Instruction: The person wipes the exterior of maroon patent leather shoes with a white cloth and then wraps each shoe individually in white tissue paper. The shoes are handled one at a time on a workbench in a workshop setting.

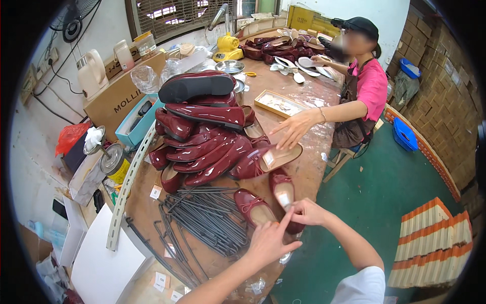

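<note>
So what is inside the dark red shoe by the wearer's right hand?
Inside the dark red shoe lie a tan insole and a white label; the right hand covers its heel end, the left hand beside it.

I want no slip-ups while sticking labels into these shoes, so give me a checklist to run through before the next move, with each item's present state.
1. Right hand on the glossy dark red flat shoe with the tan insole: ok, fingers at its inside.
2. Left hand free: ok, it holds nothing and points at that shoe.
3. White label in the insole: ok, visible; whether fully stuck, cannot tell.
4. Second dark red flat shoe with a bow alongside: ok, upright.
5. Tall pile of dark red shoes steady: cannot tell.
6. Co-worker's hand clear of that shoe: ok, apart.
</note>
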`<state>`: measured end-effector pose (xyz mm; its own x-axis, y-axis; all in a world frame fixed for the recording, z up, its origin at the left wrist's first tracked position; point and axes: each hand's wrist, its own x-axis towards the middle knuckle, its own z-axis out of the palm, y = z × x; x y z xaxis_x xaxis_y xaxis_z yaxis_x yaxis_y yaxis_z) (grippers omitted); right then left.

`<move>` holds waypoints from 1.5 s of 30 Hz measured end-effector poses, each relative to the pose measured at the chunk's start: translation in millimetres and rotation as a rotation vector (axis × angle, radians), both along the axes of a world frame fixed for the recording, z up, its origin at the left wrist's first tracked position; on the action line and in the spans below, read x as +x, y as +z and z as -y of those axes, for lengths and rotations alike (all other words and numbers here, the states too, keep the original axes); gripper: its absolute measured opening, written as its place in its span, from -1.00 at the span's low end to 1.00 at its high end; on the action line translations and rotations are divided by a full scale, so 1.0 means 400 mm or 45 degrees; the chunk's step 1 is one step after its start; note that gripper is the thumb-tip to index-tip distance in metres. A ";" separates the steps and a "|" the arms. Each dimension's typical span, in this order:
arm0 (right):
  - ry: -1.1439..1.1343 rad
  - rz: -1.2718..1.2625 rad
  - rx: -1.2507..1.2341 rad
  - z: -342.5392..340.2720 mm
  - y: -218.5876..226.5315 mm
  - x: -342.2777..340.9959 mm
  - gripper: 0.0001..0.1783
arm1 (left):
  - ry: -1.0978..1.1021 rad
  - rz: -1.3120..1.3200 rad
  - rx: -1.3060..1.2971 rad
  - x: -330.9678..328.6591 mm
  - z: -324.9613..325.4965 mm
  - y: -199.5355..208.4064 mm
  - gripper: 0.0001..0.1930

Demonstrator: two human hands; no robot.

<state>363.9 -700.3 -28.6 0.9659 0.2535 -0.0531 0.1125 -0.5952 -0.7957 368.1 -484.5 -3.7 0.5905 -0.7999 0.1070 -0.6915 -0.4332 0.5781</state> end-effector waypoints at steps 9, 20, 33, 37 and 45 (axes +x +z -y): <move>-0.321 0.909 -1.024 0.037 0.026 0.214 -0.59 | 0.094 -0.170 0.087 -0.057 0.052 -0.098 -0.54; -0.291 0.912 -0.621 -0.069 0.136 0.191 -0.81 | 0.262 -0.588 -0.300 -0.195 -0.482 0.378 -0.60; 0.424 0.507 -0.142 -1.000 0.190 -0.407 -0.80 | 1.443 -0.102 0.507 -0.831 -0.956 0.096 -0.69; 0.857 0.307 -0.666 -1.148 0.045 -0.498 -0.79 | 1.076 -0.402 0.464 -0.811 -1.023 0.122 -0.61; 0.647 0.642 -0.602 -1.156 0.067 -0.454 -0.80 | 1.426 0.538 0.549 -0.307 -1.335 0.121 -0.39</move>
<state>182.4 -238.1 -1.8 0.6776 0.7213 0.1431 0.7290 -0.6334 -0.2594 245.2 49.4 44.6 0.9466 0.0954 0.3079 0.0775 -0.9945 0.0699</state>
